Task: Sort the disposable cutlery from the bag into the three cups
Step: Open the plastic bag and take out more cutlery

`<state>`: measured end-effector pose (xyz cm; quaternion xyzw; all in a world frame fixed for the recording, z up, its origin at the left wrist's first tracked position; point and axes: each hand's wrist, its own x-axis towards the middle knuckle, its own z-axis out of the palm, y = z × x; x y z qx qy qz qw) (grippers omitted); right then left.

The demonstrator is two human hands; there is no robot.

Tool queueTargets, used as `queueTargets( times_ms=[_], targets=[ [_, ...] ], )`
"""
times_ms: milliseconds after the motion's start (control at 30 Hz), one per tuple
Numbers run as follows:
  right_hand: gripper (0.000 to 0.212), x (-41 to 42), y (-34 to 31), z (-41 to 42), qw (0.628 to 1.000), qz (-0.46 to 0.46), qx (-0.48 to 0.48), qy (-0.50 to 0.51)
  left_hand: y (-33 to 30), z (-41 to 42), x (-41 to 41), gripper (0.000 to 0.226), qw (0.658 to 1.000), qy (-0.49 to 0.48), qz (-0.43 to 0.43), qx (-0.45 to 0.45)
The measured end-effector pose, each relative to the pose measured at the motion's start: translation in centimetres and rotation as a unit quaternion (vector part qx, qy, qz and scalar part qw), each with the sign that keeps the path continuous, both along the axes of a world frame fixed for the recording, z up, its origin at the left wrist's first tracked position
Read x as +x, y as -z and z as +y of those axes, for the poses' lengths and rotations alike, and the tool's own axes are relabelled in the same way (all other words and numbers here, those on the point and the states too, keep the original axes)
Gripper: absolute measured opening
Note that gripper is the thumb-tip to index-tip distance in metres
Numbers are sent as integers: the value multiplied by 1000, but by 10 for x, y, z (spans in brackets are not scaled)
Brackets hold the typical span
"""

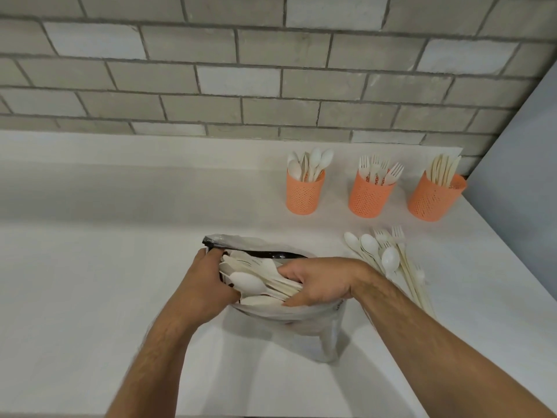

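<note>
A clear plastic bag (328, 336) with a dark top strip lies open on the white counter, full of cream disposable cutlery (253, 282). My left hand (208, 282) grips the bag's left rim. My right hand (319, 282) is inside the opening, fingers closed around a bunch of cutlery. Three orange perforated cups stand at the back right: the left cup (304, 194) holds spoons, the middle cup (369, 196) holds forks, the right cup (432, 199) holds knives.
A loose pile of spoons and forks (391, 260) lies on the counter right of the bag, in front of the cups. A grey brick wall (241, 79) runs behind. A grey panel (518, 176) closes off the right side. The counter edge runs along the bottom.
</note>
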<state>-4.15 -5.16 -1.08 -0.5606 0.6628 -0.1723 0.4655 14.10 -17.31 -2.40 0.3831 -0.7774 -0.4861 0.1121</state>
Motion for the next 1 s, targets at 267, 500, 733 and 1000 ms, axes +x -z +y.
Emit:
queueTargets(
  times_ms=[267, 500, 733, 1000],
  targets=[
    [8, -4, -14, 4, 986, 137, 59, -77, -10, 5, 3, 63, 997, 32, 41, -61],
    [4, -6, -12, 11, 996, -47, -77, -5, -15, -7, 10, 77, 998, 45, 18, 39],
    [16, -44, -51, 45, 871, -292, -222, 326, -9, -19, 14, 82, 999, 41, 8, 28],
    [24, -126, -1, 124, 846, -69, -74, 524, -1, -22, 8, 82, 999, 49, 5, 11]
  ],
)
